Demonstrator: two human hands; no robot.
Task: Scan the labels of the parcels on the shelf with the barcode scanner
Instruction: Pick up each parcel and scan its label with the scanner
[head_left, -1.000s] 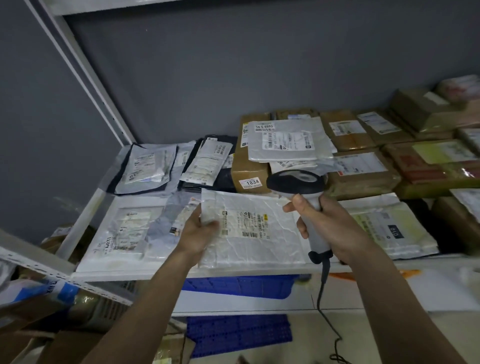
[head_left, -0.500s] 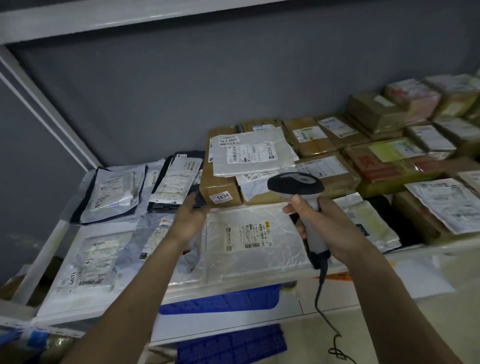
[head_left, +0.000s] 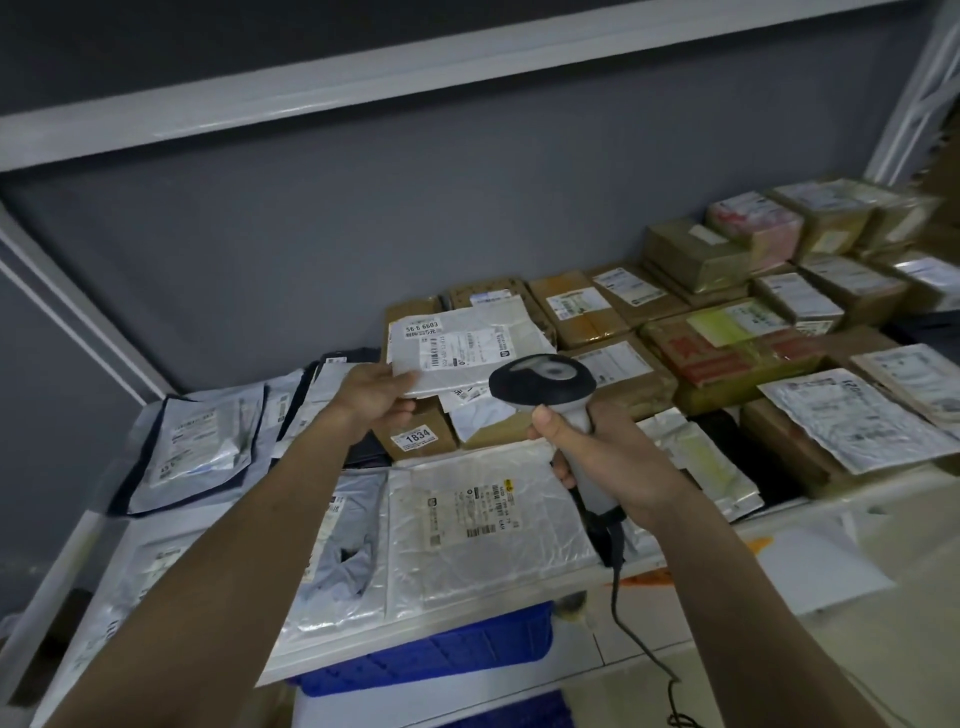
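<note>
Head view: left hand (head_left: 371, 395) grips the white mailer (head_left: 467, 351); right hand (head_left: 597, 447) grips the barcode scanner (head_left: 543, 382).

White shelf (head_left: 810, 512) carries flat mailer bags (head_left: 483, 525), taped cardboard boxes (head_left: 587, 309)

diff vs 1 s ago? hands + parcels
Left hand let go of the front white mailer, reached back and now grips the corner of the white parcel atop the brown box. Unchanged: right hand grips the barcode scanner; front mailer lies flat.
</note>
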